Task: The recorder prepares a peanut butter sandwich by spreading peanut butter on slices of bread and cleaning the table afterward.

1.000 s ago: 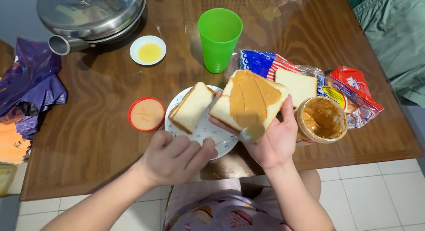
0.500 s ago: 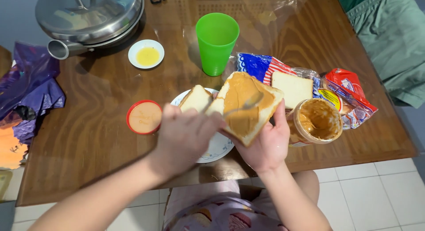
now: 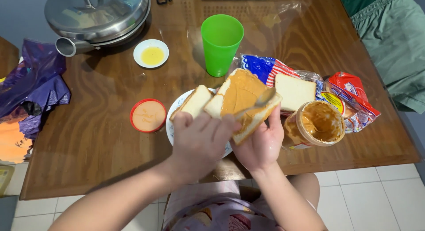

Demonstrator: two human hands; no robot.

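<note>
Brown wooden table (image 3: 110,124) across most of the frame; steel lidded pan (image 3: 99,14) at upper left, green cup (image 3: 221,42) at upper centre, bread bag (image 3: 265,67) and open peanut butter jar (image 3: 315,124) at right of centre, white plate (image 3: 173,116) at centre with a plain slice (image 3: 195,101) on it, red lid (image 3: 148,115) just left of the plate, small white dish (image 3: 151,53) of yellow liquid above that

At centre, spread slice of bread (image 3: 242,102) held tilted above the plate, long axis from lower centre toward upper right, resting on the right hand (image 3: 259,144), fingers cupped under it and thumb up along its right edge

Left hand (image 3: 199,140) just left of the slice, nearer to it than to anything else, fingers curled shut round the handle of a spoon (image 3: 264,98); spoon bowl flat on the slice's upper-right corner, shaft lying along the slice's long axis

Against a second ago: spoon then below the slice's lower edge and left hand low by the plate rim, now up over the bread; against half a second ago, bowl slightly further to the upper right
</note>
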